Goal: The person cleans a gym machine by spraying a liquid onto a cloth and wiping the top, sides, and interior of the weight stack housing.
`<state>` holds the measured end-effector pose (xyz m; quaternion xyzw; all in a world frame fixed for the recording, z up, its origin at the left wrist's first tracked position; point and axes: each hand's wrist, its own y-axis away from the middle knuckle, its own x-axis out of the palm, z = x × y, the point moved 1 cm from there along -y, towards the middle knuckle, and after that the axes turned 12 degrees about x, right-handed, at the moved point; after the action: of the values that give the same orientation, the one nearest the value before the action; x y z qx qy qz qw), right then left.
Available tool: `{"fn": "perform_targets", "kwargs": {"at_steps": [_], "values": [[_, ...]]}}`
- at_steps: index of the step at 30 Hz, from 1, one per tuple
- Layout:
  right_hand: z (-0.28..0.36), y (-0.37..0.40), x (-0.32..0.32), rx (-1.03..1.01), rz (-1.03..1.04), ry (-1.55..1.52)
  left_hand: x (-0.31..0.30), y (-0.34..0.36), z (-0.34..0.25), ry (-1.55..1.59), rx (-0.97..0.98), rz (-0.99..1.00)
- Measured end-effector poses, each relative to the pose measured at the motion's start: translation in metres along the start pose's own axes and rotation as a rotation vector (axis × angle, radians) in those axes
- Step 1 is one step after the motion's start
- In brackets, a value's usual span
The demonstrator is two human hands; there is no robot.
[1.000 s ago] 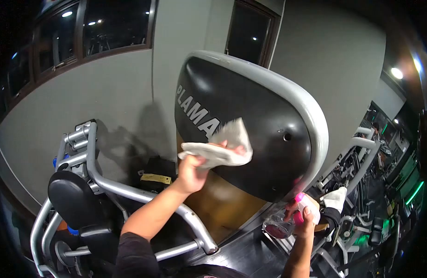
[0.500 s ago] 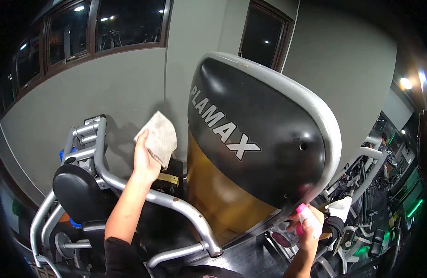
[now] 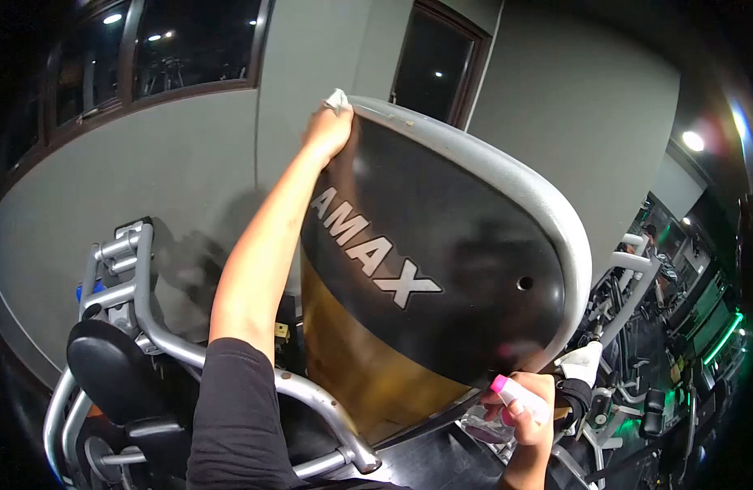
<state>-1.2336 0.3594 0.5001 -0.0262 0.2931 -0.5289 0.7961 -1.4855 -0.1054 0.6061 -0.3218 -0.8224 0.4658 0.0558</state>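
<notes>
My left hand (image 3: 327, 131) is closed on a light cloth (image 3: 337, 100) at the upper left edge of a machine's large cover (image 3: 442, 229). The cover is black above and gold below, with a silver rim and pale lettering, part of it hidden behind my left arm. At the lower right, my right hand (image 3: 523, 404) is wrapped round a spray bottle (image 3: 517, 398) with a pink and white head and a clear body. The bottle is near the cover's lower edge.
A machine with a black padded seat (image 3: 115, 367) and silver tube frame (image 3: 319, 396) stands at the left. More gym equipment (image 3: 629, 278) fills the right side. Behind the cover is a grey wall (image 3: 572, 147) with dark windows (image 3: 197, 45).
My left hand has moved up with the cloth, from in front of the wall to the cover's top left edge. My right hand still holds the bottle. The view has shifted slightly.
</notes>
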Motion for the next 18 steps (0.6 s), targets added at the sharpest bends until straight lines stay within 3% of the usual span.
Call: {"fn": "perform_targets", "kwargs": {"at_steps": [1, 3, 5, 9, 11, 13, 15, 18], "values": [[-0.002, 0.0, -0.001, -0.009, 0.022, 0.003, 0.008, -0.008, 0.019, -0.063, -0.006, 0.012], [-0.008, 0.001, -0.001, -0.032, 0.043, -0.002, -0.002, 0.006, 0.007, 0.104, 0.11, 0.05], [-0.005, 0.001, -0.005, -0.037, 0.028, 0.018, -0.007, 0.028, -0.014, 0.094, 0.321, 0.024], [-0.005, 0.002, -0.002, -0.034, 0.044, 0.025, -0.019, 0.078, -0.071, 0.136, 0.495, 0.108], [-0.002, 0.002, 0.001, -0.007, 0.016, -0.01, -0.031, 0.115, -0.127, 0.206, 0.736, 0.152], [-0.004, 0.001, 0.006, -0.016, 0.0, -0.024, -0.04, 0.154, -0.175, 0.043, 0.892, 0.213], [-0.008, 0.003, 0.006, -0.014, -0.061, 0.006, -0.034, 0.181, -0.205, -0.073, 0.884, 0.192], [-0.003, 0.002, 0.01, -0.027, -0.086, 0.013, -0.028, 0.184, -0.203, -0.062, 0.876, 0.14]]}}
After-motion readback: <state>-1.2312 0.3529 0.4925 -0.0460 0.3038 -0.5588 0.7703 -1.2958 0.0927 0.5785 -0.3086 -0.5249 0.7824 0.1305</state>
